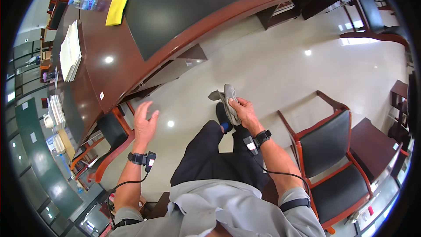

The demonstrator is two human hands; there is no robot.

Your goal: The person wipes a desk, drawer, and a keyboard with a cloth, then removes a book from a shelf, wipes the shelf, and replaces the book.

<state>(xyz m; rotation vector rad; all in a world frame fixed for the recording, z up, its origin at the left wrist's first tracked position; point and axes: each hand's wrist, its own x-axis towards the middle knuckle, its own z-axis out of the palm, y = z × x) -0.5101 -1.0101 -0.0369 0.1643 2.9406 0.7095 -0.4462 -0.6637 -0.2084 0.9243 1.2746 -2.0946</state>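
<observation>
head view: pinching a grey cloth (230, 93) in the right hand (246, 114), just off centre toward three o'clock; holding the left hand (145, 125) loosely spread at nine, with the tabletop (103, 57) toward eleven.

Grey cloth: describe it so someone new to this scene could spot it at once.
From the big reddish-brown desk across the upper left, move down over the pale floor to the person's right hand. It grips a bunched grey cloth. Unlike the flat yellow item on the desk, the cloth is grey, crumpled and held in the air.
</observation>
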